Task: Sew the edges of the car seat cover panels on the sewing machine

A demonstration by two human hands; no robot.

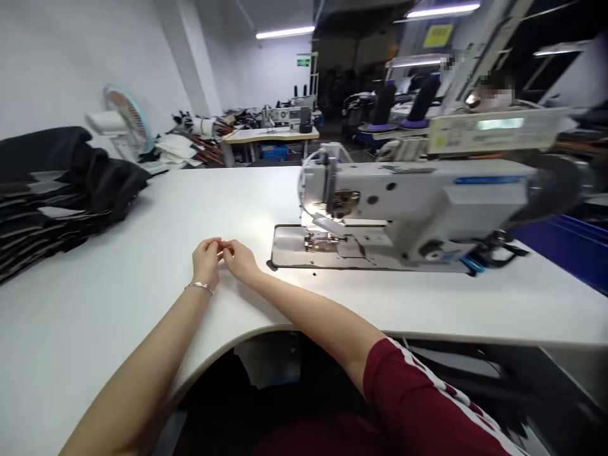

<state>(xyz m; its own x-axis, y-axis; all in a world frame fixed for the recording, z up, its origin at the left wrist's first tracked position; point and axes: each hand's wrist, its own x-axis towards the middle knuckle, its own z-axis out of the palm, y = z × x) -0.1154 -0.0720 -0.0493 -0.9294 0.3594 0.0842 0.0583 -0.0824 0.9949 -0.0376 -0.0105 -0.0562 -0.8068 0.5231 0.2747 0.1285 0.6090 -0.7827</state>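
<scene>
Both my hands meet fingertip to fingertip over the white tabletop [142, 272], left of the sewing machine [418, 196]. My left hand [206, 261], with a silver bracelet [199, 287] at its wrist, has its fingers pinched together. Beside it, my right hand [239, 258] is pinched too. Whatever lies between the fingertips, if anything, is too small to make out. The machine's needle area [327, 221] is lit by a small lamp, over a metal bed plate [289, 244] set into the table.
A tall stack of dark fabric pieces [61, 183] lies at the left edge of the table. Behind it stands a fan [126, 117]. A blue bin [565, 244] is at the right. Farther back are another sewing table [266, 135] and a person [494, 92].
</scene>
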